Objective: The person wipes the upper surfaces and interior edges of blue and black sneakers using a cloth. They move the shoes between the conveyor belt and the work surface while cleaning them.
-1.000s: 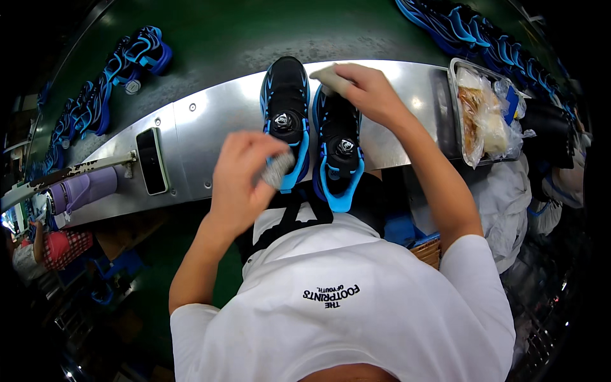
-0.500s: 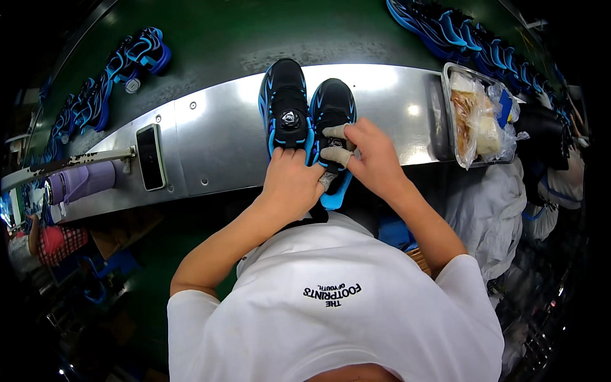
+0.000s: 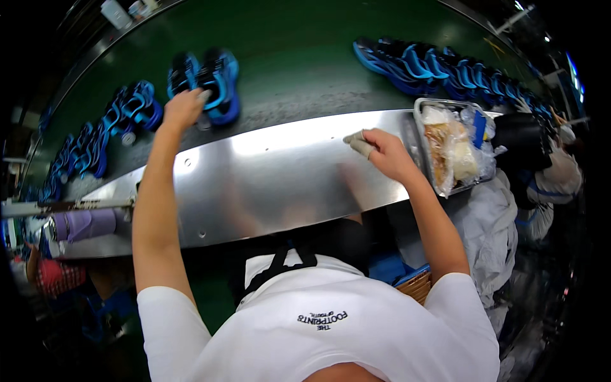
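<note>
A pair of black-and-blue sneakers stands on the green surface at the upper left: the left sneaker [image 3: 182, 71] and the right sneaker [image 3: 220, 83], toes pointing away. My left hand [image 3: 184, 109] reaches out to their heel ends and overlaps the left one. Its fingers are smeared by motion, so their grip does not show. Over the bare metal ledge [image 3: 280, 172], my right hand [image 3: 384, 151] hovers with thumb and forefinger stretched toward the left, holding nothing. Pale covers wrap those fingertips.
More sneakers line the green surface, one row [image 3: 95, 143] at left, another [image 3: 439, 67] at right. A tray [image 3: 417, 127] of plastic-wrapped food sits on the ledge's right end. At left are a purple cylindrical bundle [image 3: 86, 224] and a worn metal bar [image 3: 76, 206].
The sneaker pair has gone from the ledge in front of me to the green surface at upper left, my left hand with it. My right hand has let go of its sneaker.
</note>
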Motion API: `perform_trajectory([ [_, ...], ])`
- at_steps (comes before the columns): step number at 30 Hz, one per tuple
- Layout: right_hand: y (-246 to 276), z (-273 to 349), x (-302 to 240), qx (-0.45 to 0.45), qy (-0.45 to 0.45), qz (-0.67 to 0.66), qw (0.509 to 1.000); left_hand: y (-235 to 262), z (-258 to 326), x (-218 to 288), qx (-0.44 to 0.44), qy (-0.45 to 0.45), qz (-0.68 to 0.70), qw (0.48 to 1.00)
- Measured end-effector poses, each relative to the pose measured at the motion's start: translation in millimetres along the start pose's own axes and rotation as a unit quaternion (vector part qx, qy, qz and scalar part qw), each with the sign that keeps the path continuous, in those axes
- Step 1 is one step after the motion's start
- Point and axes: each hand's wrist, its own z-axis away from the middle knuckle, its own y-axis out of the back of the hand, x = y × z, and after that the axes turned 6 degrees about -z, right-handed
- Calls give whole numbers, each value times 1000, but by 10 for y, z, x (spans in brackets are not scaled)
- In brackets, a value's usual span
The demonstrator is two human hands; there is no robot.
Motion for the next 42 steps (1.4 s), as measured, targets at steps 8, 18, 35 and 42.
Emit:
perform_trajectory([
  [8,1609,-978,501,127,-33,425,896,-412,374,22,325,-8,55,944],
  [18,1800,-1637,1024,50,-118,456,881,-330,1826,940,-44,-51,334,940],
  [35,-373,484,-906,-251,126,-33,959,-370,1976,1384,27,99,479,872],
  [42,-404,380,-745,91,252,160,950,-39,1712,1527,231,-142,226,936],
])
